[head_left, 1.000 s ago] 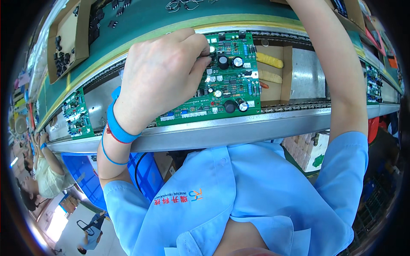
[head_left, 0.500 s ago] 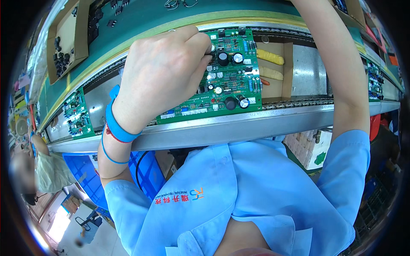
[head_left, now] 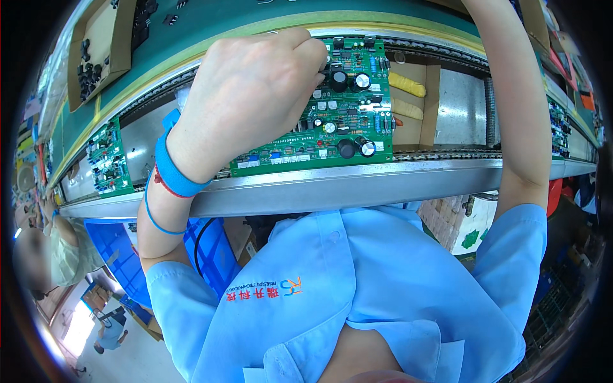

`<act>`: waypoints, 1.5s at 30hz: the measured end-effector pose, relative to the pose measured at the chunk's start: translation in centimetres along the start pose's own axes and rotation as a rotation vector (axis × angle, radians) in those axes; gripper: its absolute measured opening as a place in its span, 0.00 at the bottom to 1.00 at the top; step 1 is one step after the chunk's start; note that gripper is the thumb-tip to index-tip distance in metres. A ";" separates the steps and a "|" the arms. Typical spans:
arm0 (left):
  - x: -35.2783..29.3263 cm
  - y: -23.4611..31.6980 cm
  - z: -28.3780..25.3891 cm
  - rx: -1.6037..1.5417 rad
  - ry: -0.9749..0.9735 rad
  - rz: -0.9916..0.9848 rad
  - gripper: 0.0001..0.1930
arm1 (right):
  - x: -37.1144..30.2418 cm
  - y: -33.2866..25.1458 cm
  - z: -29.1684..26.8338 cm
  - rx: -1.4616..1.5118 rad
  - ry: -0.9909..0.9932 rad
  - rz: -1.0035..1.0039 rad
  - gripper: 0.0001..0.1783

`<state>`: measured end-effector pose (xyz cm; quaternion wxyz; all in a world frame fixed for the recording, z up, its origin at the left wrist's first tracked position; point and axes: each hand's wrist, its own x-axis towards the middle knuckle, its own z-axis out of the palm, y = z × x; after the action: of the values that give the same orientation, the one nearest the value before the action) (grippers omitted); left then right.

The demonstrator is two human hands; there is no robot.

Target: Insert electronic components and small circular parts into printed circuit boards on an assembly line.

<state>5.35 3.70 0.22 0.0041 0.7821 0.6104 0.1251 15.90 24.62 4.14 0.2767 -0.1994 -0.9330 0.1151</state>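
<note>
My left hand [head_left: 258, 89], a blue strap around its wrist, is over the left part of a green circuit board [head_left: 348, 131]. Its fingers are curled in and pressed together at the board's upper middle, beside a black round capacitor [head_left: 338, 80]. Whatever the fingertips hold is hidden behind the hand. Several more capacitors, white connectors and small parts stand on the board, which lies across the rails of a conveyor [head_left: 287, 185]. My right forearm [head_left: 523, 108] reaches past the top edge of the picture, so my right hand is out of sight.
A cardboard box with yellow finger-shaped pieces [head_left: 407, 83] sits right of the board. Other boards rest on the line at left [head_left: 108, 159] and far right [head_left: 558, 131]. A box of black parts [head_left: 96, 70] stands at upper left; another person [head_left: 64, 246] is at far left.
My left hand has shifted slightly up and right over the board, its fingers still together. The view has moved a little, and my right hand stays out of the picture.
</note>
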 end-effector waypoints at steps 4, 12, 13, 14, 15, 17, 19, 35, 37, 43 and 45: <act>-0.4 -0.6 -0.6 -0.018 0.031 0.009 0.08 | -0.1 0.9 0.4 -0.103 -0.049 0.003 0.10; 1.0 -1.2 -5.2 -0.746 0.034 -0.548 0.10 | -3.5 -2.8 -1.8 0.254 -0.138 0.008 0.09; 2.2 -1.0 -5.4 -0.825 0.006 -0.563 0.11 | -5.1 -3.1 -3.4 0.209 -0.131 0.027 0.09; 1.5 -0.9 -5.5 -0.879 -0.004 -0.673 0.12 | -6.5 -3.4 -2.6 0.305 -0.192 0.024 0.08; 1.0 -1.1 -5.3 -0.866 0.074 -0.716 0.15 | -8.0 -3.5 -1.6 0.398 -0.258 0.025 0.07; 0.6 -1.1 -5.7 -0.826 0.113 -0.736 0.15 | -10.4 -5.1 -1.8 0.531 -0.353 0.101 0.06; 1.1 -1.9 -4.8 -0.864 0.117 -0.676 0.14 | -12.2 -5.9 -2.0 0.574 -0.398 0.182 0.05; -0.2 -2.4 -4.5 -0.638 0.301 -0.364 0.06 | -13.8 -8.0 -0.1 -0.130 -0.309 -0.169 0.06; 0.0 -2.3 -4.5 -0.622 0.301 -0.335 0.05 | -13.8 -7.8 0.0 -0.141 -0.299 -0.165 0.07; -0.3 0.4 -5.1 -0.886 0.201 -0.515 0.04 | -14.1 -7.9 0.0 -0.164 -0.271 -0.195 0.06; 0.0 1.9 -5.3 -0.823 0.185 -0.573 0.05 | -14.1 -7.5 0.2 -0.191 -0.278 -0.174 0.05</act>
<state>6.12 2.41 5.68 0.2919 0.5025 0.6985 0.4175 24.31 11.75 -0.22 0.1338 -0.1254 -0.9826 0.0280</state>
